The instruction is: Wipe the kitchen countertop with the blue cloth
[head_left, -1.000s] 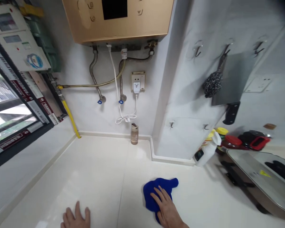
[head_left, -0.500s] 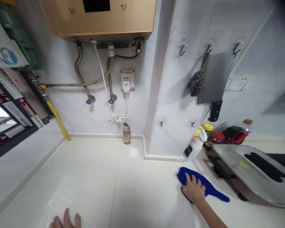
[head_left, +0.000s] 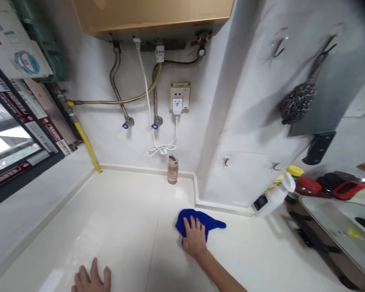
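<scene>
Flat, not clenched: the right hand lies palm down on the blue cloth with its fingers spread and extended, so its grip is apart and only presses the cloth onto the pale worktop. That cloth sits near the middle of the worktop, close in front of the raised kerb at the foot of the wall pillar, with one corner trailing out to the right of the hand. The left hand rests at the bottom edge of the view, fingers loosely splayed on the bare worktop, holding nothing, well apart from the cloth.

Behind the cloth, a small brown bottle stands upright against the back wall, below a wall socket with a white plug and a looped white cable. Metal hoses with blue valves run down from a gold-coloured heater overhead, and a yellow pipe slants down to the worktop's left corner beside the window. To the right, a white spray bottle leans at the pillar's base, with jars with red and yellow lids just behind it and a steel-lidded appliance nearer the right edge. A steel scourer and a cleaver hang on wall hooks above.

The right forearm comes in from the bottom right, reaching forward and leftward with the wrist almost straight.
</scene>
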A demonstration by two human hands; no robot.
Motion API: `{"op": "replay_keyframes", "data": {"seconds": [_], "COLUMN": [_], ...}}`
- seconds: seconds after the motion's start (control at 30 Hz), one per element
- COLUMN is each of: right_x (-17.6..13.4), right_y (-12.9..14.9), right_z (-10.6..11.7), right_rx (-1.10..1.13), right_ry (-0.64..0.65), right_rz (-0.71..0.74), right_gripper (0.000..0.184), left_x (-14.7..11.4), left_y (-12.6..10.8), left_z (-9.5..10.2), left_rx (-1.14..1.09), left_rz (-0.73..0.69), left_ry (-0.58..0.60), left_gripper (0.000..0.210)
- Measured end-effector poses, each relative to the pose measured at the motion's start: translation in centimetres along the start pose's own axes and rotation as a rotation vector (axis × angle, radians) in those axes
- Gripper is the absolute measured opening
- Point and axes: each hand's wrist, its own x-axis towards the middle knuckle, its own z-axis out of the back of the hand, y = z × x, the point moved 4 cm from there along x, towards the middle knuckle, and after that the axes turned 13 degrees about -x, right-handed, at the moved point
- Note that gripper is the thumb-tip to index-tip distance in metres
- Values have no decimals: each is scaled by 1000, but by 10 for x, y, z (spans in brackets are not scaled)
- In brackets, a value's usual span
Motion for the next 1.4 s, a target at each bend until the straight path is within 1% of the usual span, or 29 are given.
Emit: {"op": "replay_keyframes", "data": {"seconds": [0.07, 0.1, 0.13, 0.2, 0.33, 0.47, 0.7, 0.83, 0.93, 1.03, 1.13, 1.27, 1.4], "right_x": [3, 6, 11, 26, 69, 113, 180, 210, 220, 212, 186, 131, 65], "right_y": [30, 40, 46, 50, 35, 16, -6, -18, -22, -19, -8, 19, 61], "right_z": [6, 9, 13, 21, 30, 30, 27, 25, 22, 20, 19, 19, 17], "right_rx": [50, 68, 82, 91, 71, 45, 12, 4, 0, -9, -22, -44, -50], "right_ry": [-9, -19, -31, -44, -23, 7, 20, 1, -29, -61, -79, -88, -87], "right_rz": [120, 163, 197, 220, 167, 99, 44, 60, 74, 62, 55, 96, 187], "right_gripper": [87, 87, 86, 84, 83, 84, 85, 82, 78, 76, 78, 80, 84], "left_x": [-1, -1, -2, -2, -3, -4, -4, -5, -7, -9, -10, -12, -13], "left_y": [-1, -2, -3, -4, -6, -8, 6, 9, 5, 2, 2, 1, -2], "left_z": [1, 2, 4, 6, 8, 8, -2, -2, 2, 6, 7, 6, 8], "left_rx": [-6, -8, -10, -10, 1, 13, -2, -13, -2, 3, 4, -2, -28], "left_rz": [12, 15, 18, 24, 18, -1, 32, 43, 36, 40, 34, 5, -20], "left_ry": [3, 3, 2, 5, 8, -5, 23, 39, 47, 56, 47, 1, -37], "left_gripper": [73, 73, 72, 72, 69, 68, 67, 65, 63, 62, 61, 59, 59]}}
